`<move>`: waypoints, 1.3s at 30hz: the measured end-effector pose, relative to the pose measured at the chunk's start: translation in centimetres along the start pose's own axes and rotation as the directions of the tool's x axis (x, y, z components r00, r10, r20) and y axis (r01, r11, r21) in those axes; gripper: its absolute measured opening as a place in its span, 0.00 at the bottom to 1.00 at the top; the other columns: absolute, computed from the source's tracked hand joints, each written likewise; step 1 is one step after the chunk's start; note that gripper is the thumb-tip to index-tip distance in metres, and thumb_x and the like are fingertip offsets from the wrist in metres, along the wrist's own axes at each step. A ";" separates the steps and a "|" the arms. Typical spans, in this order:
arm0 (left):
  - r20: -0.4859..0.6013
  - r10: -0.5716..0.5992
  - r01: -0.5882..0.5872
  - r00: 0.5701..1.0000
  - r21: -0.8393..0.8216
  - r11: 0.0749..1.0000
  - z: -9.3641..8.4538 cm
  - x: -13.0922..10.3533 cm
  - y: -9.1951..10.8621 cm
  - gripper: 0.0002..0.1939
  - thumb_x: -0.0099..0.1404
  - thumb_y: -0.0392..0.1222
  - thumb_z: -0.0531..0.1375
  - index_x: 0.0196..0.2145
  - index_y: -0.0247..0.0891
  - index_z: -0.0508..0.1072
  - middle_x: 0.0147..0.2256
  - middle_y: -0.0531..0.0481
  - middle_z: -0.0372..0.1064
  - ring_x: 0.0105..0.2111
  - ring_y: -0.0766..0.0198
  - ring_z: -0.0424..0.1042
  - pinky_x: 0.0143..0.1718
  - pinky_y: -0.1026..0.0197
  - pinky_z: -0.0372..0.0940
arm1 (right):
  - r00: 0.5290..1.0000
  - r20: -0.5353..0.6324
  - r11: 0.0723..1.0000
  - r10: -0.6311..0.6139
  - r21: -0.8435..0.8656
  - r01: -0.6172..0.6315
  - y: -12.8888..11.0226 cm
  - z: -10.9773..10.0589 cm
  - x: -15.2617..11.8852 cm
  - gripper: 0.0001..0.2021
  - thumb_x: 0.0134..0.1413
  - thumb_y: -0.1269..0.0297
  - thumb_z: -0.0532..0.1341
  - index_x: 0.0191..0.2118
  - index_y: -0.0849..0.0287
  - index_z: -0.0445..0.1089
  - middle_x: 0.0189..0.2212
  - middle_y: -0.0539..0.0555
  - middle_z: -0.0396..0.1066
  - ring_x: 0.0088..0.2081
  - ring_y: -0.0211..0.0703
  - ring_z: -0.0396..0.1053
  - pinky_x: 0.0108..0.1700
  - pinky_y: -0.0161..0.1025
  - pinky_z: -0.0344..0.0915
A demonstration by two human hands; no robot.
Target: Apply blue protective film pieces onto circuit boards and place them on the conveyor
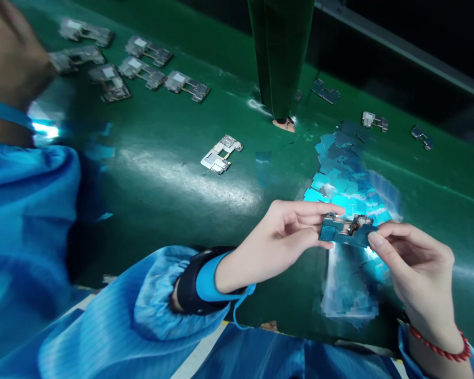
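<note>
Between both hands I hold a small circuit board (345,231), its dark blue-green face tilted toward me and metal parts showing along the far edge. My left hand (280,237) grips its left end, with fingers along the far edge and the thumb at the near side. Thumb and index finger of my right hand (421,258) pinch the right end. Just beyond and below the board lies a heap of blue film pieces (351,184), partly hidden by my hands. Another circuit board (221,154) rests on the green mat, left of the heap.
Several circuit boards (142,71) lie at the far left, near a co-worker's blue sleeve (23,221). More boards (374,121) are spread at the far right. A dark green post (282,58) rises from the green mat (161,210). Clear film sheets (349,300) lie nearer me.
</note>
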State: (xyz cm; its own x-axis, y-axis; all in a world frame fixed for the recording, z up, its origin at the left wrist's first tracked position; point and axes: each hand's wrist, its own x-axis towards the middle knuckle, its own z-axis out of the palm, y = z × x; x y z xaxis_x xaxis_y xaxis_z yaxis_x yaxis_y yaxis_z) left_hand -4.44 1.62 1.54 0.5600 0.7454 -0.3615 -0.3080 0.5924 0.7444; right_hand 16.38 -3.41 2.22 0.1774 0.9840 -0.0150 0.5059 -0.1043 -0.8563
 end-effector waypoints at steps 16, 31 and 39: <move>-0.050 0.054 -0.044 0.997 0.189 0.981 0.0 -0.1 -0.1 0.16 0.62 0.37 0.61 0.47 0.29 0.76 0.36 0.42 0.80 0.41 0.52 0.78 0.42 0.55 0.76 | 0.999 0.020 1.000 -0.028 0.009 0.028 -0.1 0.0 -0.1 0.03 0.50 0.68 0.68 0.28 0.54 0.74 0.23 0.49 0.69 0.25 0.36 0.64 0.17 0.30 0.51; -0.057 0.061 -0.045 0.996 0.250 0.967 -0.1 0.0 -0.4 0.17 0.62 0.38 0.61 0.48 0.31 0.76 0.32 0.42 0.79 0.43 0.48 0.78 0.40 0.51 0.76 | 0.999 0.028 0.999 -0.031 0.025 0.031 0.2 0.0 -0.1 0.03 0.51 0.68 0.67 0.29 0.54 0.74 0.24 0.49 0.69 0.25 0.35 0.63 0.17 0.30 0.51; -0.079 0.079 -0.059 0.994 0.233 0.971 0.1 0.0 -0.5 0.16 0.61 0.37 0.62 0.46 0.31 0.77 0.31 0.46 0.80 0.39 0.53 0.79 0.38 0.59 0.77 | 0.999 0.031 0.999 -0.036 0.027 0.035 -0.1 0.1 0.0 0.03 0.51 0.68 0.67 0.29 0.54 0.74 0.23 0.48 0.68 0.23 0.34 0.62 0.16 0.30 0.50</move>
State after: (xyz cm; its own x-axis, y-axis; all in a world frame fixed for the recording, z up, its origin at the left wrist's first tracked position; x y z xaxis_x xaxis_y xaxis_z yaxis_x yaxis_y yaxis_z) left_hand -4.15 1.30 1.24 0.4711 0.8119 -0.3448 -0.1530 0.4602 0.8745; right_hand 16.25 -3.42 2.28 0.1328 0.9911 -0.0003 0.4884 -0.0657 -0.8701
